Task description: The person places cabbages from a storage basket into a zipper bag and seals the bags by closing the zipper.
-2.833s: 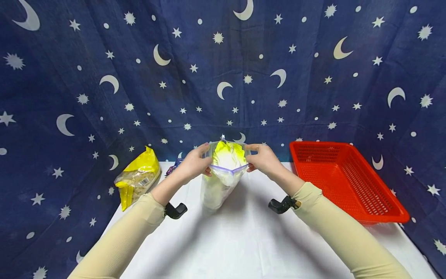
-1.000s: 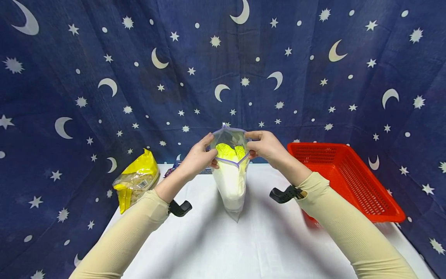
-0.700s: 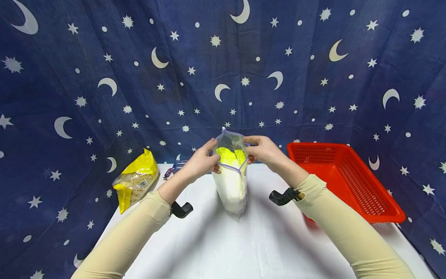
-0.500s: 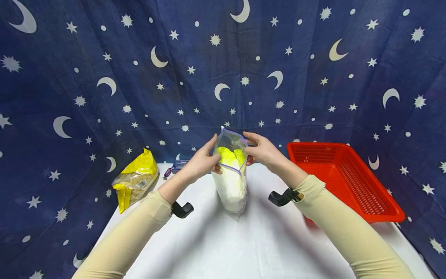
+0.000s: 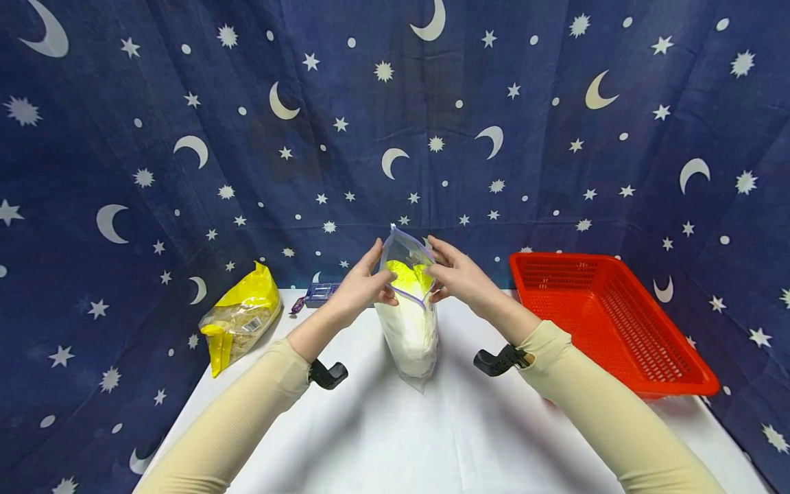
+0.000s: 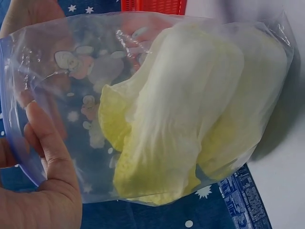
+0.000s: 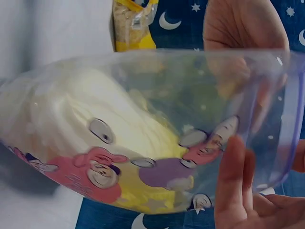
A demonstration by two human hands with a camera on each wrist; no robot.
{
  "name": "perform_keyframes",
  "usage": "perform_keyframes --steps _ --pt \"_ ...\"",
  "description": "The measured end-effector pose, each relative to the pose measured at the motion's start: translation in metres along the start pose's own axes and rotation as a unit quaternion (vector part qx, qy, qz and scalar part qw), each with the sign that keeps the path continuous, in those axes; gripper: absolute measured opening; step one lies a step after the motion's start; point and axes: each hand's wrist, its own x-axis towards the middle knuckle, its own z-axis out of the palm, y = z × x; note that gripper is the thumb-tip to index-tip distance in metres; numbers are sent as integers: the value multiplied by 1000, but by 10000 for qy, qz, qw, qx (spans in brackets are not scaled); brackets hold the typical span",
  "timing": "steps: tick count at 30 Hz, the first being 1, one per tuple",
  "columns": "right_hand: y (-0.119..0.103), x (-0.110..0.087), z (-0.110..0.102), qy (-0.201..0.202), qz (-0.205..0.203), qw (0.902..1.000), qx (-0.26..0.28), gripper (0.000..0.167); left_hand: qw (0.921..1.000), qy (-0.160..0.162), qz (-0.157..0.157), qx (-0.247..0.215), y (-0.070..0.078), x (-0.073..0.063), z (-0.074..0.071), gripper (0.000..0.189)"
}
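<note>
A clear zip bag (image 5: pixel 410 343) with a purple zip rim and cartoon print stands upright on the white table, its mouth spread. Pale napa cabbage (image 6: pixel 176 95) with yellow-green leaf edges fills its lower part, as the left wrist view shows. My left hand (image 5: pixel 361 285) holds the left side of the mouth between thumb and fingers, the index finger pointing up. On the opposite side, my right hand (image 5: pixel 463 274) holds the rim, thumb against the bag and fingers spread. Part of the rim is hidden by the fingers.
At the right stands a red plastic basket (image 5: pixel 607 329) with perforated walls. A yellow bag (image 5: pixel 243 319) with a see-through middle leans at the left. Behind my left arm lie a blue pack (image 5: pixel 321 293) and a small purple wrapped piece (image 5: pixel 297 306).
The cabbage sits lower in the bag than at first, with more plastic standing above it. The bag has straightened. Lately my right hand has shifted slightly inward along the rim.
</note>
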Motion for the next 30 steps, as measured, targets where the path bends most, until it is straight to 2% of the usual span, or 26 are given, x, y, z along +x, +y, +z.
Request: perform_keyframes --steps 9,16,20,22,24,27,30 --pt "20 -23 16 664 -526 9944 -625 87 9992 215 153 -307 -8 2 -1 84" --pt "36 -43 29 573 -760 9948 -355 97 9959 190 235 -855 -13 5 2 75" --pt "41 -46 35 731 -894 9918 -555 97 9940 113 151 -1075 -14 5 3 70" --pt "43 -46 38 834 -1059 9889 -619 91 9950 118 163 -979 -15 6 3 68" --pt "44 -46 40 927 -1215 9860 -664 80 9965 257 206 -771 -17 9 0 67" --pt "45 -47 42 947 -1325 9839 -738 65 9968 666 323 -308 -20 16 -6 65" --pt "46 -50 43 873 -1337 9842 -761 58 9940 1056 278 93 -22 25 -16 64"
